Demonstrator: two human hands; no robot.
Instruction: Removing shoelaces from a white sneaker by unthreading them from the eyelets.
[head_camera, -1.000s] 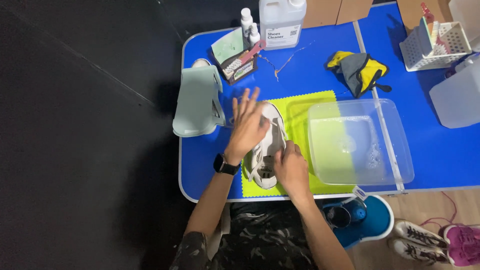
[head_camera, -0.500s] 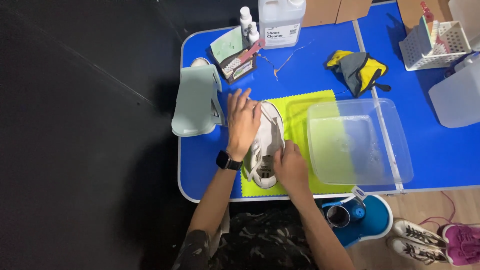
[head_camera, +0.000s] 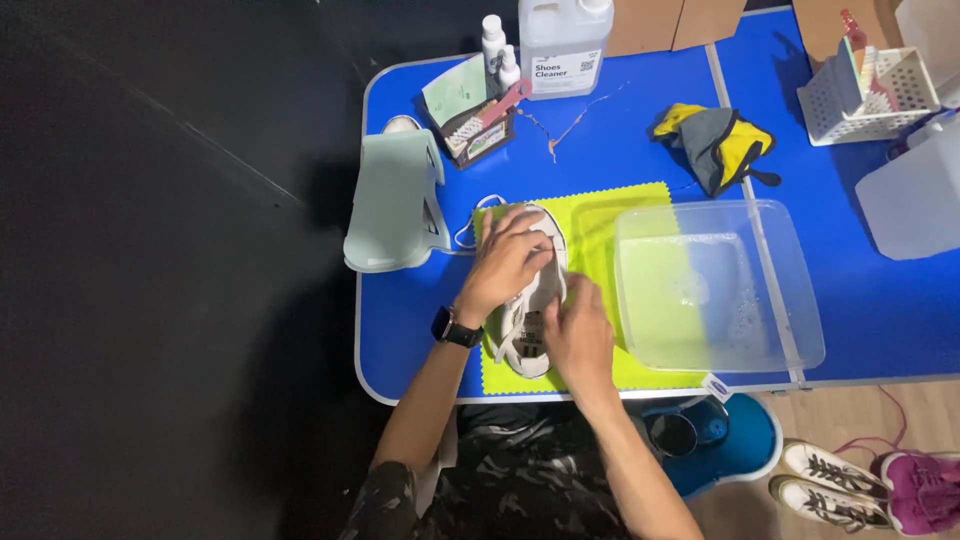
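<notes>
Both hands are on a white low-top sneaker that lies on a lime-green square mat near the front edge of the blue folding table. The left hand, black watch on its wrist, lies flat across the toe end with fingers spread, pressing rather than clenching. The right hand sits at the heel end, at about 5 o'clock from the left one, fingers curled against the shoe's side; can't really tell if it's gripping or only resting there.

At 3 o'clock from the shoe, partly over the mat, is a clear rectangular plastic tub with a bit of water in it. At 9 o'clock stands a pale green plastic stand. Up at 12 o'clock there's a big white plastic jug, and at about 1 o'clock a crumpled grey and yellow cloth.
</notes>
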